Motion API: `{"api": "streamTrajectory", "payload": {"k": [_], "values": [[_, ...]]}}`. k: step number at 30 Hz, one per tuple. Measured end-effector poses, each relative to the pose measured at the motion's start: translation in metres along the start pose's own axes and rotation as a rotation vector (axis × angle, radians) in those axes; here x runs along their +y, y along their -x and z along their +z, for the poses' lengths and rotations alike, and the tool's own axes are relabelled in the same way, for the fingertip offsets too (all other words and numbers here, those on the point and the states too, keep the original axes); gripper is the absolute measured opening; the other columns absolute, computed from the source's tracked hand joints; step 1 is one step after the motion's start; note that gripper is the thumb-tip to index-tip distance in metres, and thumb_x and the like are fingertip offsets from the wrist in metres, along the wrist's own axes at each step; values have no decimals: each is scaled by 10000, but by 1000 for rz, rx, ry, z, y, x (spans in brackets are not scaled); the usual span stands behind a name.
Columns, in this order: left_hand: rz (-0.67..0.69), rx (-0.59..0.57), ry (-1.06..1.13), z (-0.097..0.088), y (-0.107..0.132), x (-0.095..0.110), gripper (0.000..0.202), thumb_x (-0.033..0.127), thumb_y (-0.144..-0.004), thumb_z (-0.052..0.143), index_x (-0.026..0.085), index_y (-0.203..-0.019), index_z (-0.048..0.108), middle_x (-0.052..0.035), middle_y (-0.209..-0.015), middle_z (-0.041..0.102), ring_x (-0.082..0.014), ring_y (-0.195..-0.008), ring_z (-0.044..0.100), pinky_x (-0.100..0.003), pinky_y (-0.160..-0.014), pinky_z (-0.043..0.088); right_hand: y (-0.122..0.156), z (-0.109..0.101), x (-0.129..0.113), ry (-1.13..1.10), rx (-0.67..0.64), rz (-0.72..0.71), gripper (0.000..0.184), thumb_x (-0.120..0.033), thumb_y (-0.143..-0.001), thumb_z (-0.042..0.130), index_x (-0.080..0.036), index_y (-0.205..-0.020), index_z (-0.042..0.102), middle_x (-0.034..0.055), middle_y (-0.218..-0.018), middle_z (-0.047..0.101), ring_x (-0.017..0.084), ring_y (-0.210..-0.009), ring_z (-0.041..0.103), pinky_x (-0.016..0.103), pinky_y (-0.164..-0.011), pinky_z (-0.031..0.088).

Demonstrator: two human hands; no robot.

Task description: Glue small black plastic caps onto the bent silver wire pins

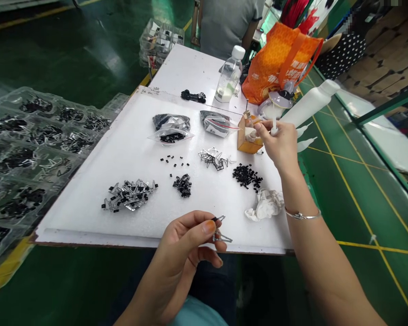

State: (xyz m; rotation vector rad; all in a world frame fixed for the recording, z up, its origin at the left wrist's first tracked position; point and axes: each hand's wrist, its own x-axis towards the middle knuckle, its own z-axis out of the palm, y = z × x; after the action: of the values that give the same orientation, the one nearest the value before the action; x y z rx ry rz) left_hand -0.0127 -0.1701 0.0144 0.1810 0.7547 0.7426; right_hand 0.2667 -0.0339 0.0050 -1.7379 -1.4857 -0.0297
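My left hand (pixel 193 240) is closed at the table's front edge, pinching a small bent metal piece (pixel 223 237) with a black bit at its end between thumb and fingertips. My right hand (pixel 280 142) reaches to a small wooden box (pixel 244 141) holding little bottles. Its fingers are closed at the box's top, and what they grip is hidden. Below that hand are a pile of small black parts (pixel 246 175) and a crumpled white tissue (pixel 265 204). Loose metal pieces (pixel 213 158) lie left of the box.
On the left lie a pile of metal pieces with black ends (pixel 131 194) and a black cluster (pixel 182 185). Plastic bags (pixel 172 127), a clear bottle (pixel 228 74), a white squeeze bottle (pixel 309 104) and an orange bag (pixel 275 61) stand behind. Parts trays (pixel 47 136) flank the table; a person (pixel 229 27) sits beyond.
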Motion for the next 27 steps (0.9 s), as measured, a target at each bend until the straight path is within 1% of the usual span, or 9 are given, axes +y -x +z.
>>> {"api": "streamTrajectory", "payload": {"k": [2,4,7,8,10,13,16,23,27], "values": [[23,6,-35,0,0,0,105,258,-761,889,197,-763,803,12,-722,721,-108,-600,686,-173,-518,588,2,-3,-5,-51,98,11,196,-326,-900,699,-200,-756,742,55,-704,720,198,-604,575,353,-660,424],[55,30,-87,0,0,1,114,258,-756,883,192,-749,790,15,-694,712,-109,-596,675,-172,-520,581,11,-11,-17,-116,288,25,219,-350,-938,642,-193,-804,716,72,-755,708,201,-637,583,345,-634,417],[152,96,-170,-1,-2,0,122,264,-747,881,194,-735,782,19,-662,709,-111,-586,666,-172,-525,576,41,-29,-49,-419,478,89,201,-376,-963,621,-217,-849,666,51,-811,657,147,-573,505,305,-516,339],[188,116,-202,-1,-3,-1,112,262,-753,874,199,-738,782,21,-657,713,-110,-588,669,-167,-532,576,55,-36,-61,-607,443,148,179,-364,-943,662,-230,-825,656,20,-792,621,122,-537,453,294,-485,296],[245,141,-268,-3,-5,-2,83,247,-786,845,216,-741,782,28,-654,725,-101,-590,676,-150,-560,574,86,-46,-84,-856,190,272,229,-400,-962,658,-231,-808,673,-22,-721,561,88,-469,366,287,-467,293],[299,156,-349,-6,-6,-5,87,213,-830,801,240,-749,781,44,-646,735,-82,-585,674,-129,-611,571,124,-53,-105,-947,45,327,220,-373,-977,659,-228,-818,709,-35,-688,568,67,-448,384,277,-480,338],[326,180,-396,-7,-5,-7,93,208,-838,791,247,-754,777,53,-634,726,-79,-575,670,-129,-627,573,141,-52,-110,-906,69,338,201,-361,-970,675,-234,-823,725,-23,-726,602,68,-471,424,270,-481,360],[344,210,-450,-6,-5,-7,79,218,-841,776,246,-769,764,53,-635,724,-92,-581,677,-149,-630,573,146,-51,-110,-850,77,272,195,-357,-969,674,-237,-824,727,-17,-711,579,86,-486,431,268,-465,361],[378,239,-510,-2,-3,-8,72,216,-822,769,245,-756,761,50,-628,705,-104,-583,671,-167,-623,572,123,-47,-91,-779,313,173,193,-355,-950,689,-226,-807,707,-19,-713,585,85,-457,403,279,-444,313]]}}
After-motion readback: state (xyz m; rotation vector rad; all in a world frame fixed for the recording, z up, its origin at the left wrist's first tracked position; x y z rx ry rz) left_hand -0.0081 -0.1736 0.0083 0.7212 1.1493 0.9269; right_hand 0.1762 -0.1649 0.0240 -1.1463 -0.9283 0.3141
